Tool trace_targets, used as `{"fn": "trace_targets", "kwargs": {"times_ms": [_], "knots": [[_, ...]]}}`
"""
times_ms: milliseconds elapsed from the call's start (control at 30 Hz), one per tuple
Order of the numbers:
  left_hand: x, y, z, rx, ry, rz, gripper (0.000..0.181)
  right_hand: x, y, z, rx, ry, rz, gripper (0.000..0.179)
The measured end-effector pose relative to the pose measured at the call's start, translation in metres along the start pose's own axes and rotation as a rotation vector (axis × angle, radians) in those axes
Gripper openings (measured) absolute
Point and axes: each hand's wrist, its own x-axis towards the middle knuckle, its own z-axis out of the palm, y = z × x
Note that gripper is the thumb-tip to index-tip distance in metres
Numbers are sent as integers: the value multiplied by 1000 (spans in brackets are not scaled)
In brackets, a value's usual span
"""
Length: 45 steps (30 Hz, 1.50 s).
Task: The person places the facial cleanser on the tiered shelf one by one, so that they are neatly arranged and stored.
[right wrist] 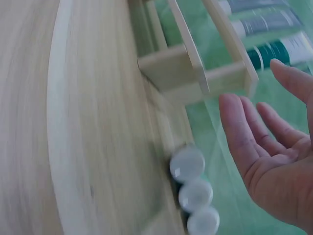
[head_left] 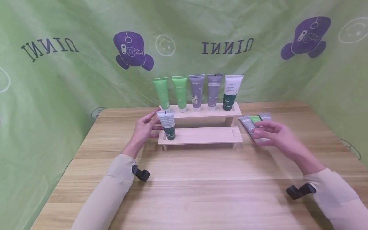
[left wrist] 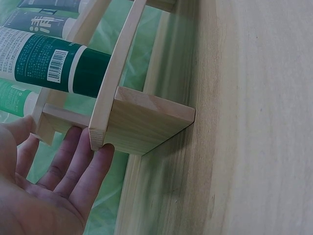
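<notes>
My left hand point(head_left: 144, 128) is at the left end of a two-step wooden rack; in the left wrist view its fingertips point(left wrist: 104, 152) are right at the board ends, and no tube is in its grasp. Beside it, a white and dark green squeeze tube point(head_left: 169, 129) stands cap down on the lower board point(head_left: 201, 135). My right hand point(head_left: 277, 135) is over several squeeze tubes point(head_left: 246, 123) lying to the right of the rack, with its fingers loosely bent. In the right wrist view these show as white caps point(right wrist: 187, 164) below the hand, with nothing between its fingers.
On the upper board point(head_left: 187, 115) stand two green tubes point(head_left: 180, 92), two grey-purple tubes point(head_left: 197, 91) and another white and dark green tube point(head_left: 232, 91). The rack is near the back of the wooden table point(head_left: 184, 191), before a green printed curtain point(head_left: 178, 19).
</notes>
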Motion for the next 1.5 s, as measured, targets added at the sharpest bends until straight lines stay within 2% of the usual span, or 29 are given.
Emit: {"fn": "trace_targets", "kwargs": {"times_ms": [133, 300, 567, 767, 967, 1067, 1200, 1267, 1367, 1500], "knots": [[1, 0, 0, 0, -1, -1, 48, -6, 9, -22, 46, -25, 17, 30], [1, 0, 0, -5, -4, -7, 48, -8, 22, -46, 180, -76, 22, 26], [2, -1, -1, -9, 5, -18, 47, -3, 38, -79, 243, -108, 69, 30], [2, 0, -1, -5, 9, -12, 49, 8, 41, -98, 221, -90, 164, 27], [2, -1, -1, 1, 8, 2, 48, 21, 39, -104, 163, -64, 254, 17], [1, -1, 0, 17, 7, 9, 47, 27, 38, -104, 113, -59, 270, 28], [0, 1, 1, 32, 2, 21, 45, 34, 37, -102, 47, -67, 283, 58], [-1, 2, 1, 33, -4, 27, 45, 38, 36, -100, 55, -61, 307, 68], [-1, 4, 1, 39, -13, 33, 44, 42, 37, -98, 72, -52, 351, 76], [-1, 5, 1, 49, -19, 32, 43, 47, 37, -95, 17, -45, 365, 80]]}}
